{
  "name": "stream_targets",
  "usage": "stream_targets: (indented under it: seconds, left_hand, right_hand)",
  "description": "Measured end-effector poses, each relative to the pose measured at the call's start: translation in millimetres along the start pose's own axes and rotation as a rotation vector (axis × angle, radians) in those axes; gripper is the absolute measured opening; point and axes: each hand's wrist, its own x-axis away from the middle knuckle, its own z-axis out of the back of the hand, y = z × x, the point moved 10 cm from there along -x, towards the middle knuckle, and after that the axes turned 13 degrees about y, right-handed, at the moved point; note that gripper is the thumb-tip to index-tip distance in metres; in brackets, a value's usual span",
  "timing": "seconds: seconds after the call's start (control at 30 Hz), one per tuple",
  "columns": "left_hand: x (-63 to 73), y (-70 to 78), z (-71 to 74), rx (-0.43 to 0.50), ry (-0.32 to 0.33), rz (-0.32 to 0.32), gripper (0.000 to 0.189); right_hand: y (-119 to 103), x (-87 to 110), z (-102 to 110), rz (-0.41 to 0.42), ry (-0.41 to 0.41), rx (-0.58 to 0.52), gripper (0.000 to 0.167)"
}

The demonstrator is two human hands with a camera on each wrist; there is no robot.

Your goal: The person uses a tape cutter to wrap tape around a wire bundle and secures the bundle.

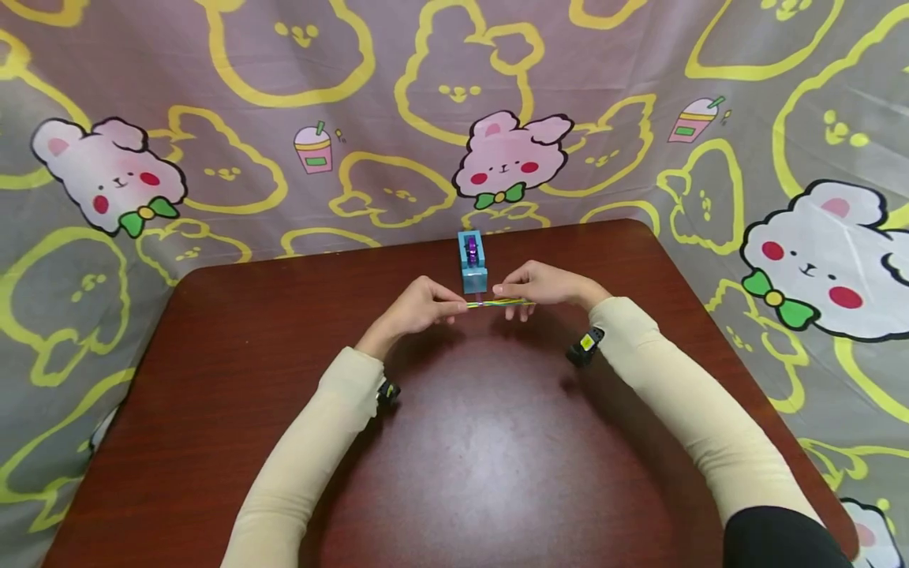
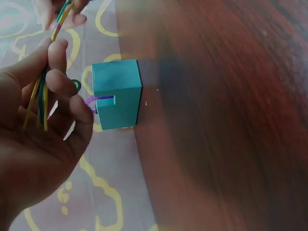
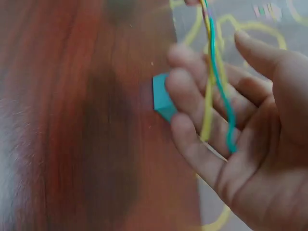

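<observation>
Head view: glossy brown table [image 1: 454,442], rabbit-print curtain [image 1: 398,47] behind; strands [image 1: 490,303] pinched in left hand [image 1: 417,306], right hand [image 1: 545,284] loose-fingered.

Head view: from above, looking forward and down, farthest off; table [image 1: 440,473] across the lower frame, patterned cloth [image 1: 398,134] across the upper. Left wrist view: close on the left hand [image 2: 43,149] at frame left; right wrist view: close on the right hand [image 3: 257,137] at frame right. Both wrist views share the strands [image 2: 58,26] and blue box [image 2: 118,94].
</observation>
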Motion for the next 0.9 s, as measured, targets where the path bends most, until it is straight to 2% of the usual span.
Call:
stream_targets:
  seconds: [0.17, 0.27, 0.37, 0.53, 0.7, 0.8, 0.9]
  left_hand:
    - [2.1, 9.4, 0.5, -0.05, 0.042, -0.087, 0.017]
    - [2.7, 15.2, 1.3, -0.076, 0.065, -0.152, 0.014]
    - [2.9, 18.9, 3.1, -0.104, 0.088, -0.202, 0.012]
    - [3.3, 20.3, 5.6, -0.14, 0.1, -0.235, 0.012]
    - [3.7, 18.0, 7.0, -0.163, 0.096, -0.237, 0.011]
    - [3.9, 15.9, 8.3, -0.179, 0.096, -0.236, 0.012]
    - [4.5, 14.2, 10.3, -0.192, 0.102, -0.235, 0.012]
  right_hand:
    - [37, -7.9, -7, -0.229, -0.088, -0.235, 0.056]
    - [52, -8.3, -13, -0.303, -0.137, -0.32, 0.061]
    - [60, -8.3, -19, -0.334, -0.172, -0.382, 0.06]
    - [63, -7.2, -26, -0.334, -0.212, -0.469, 0.052]
    - [53, -4.7, -30, -0.271, -0.272, -0.551, 0.045]
    - [46, -3.0, -30, -0.223, -0.307, -0.567, 0.045]
    - [40, -2.0, -28, -0.18, -0.331, -0.533, 0.043]
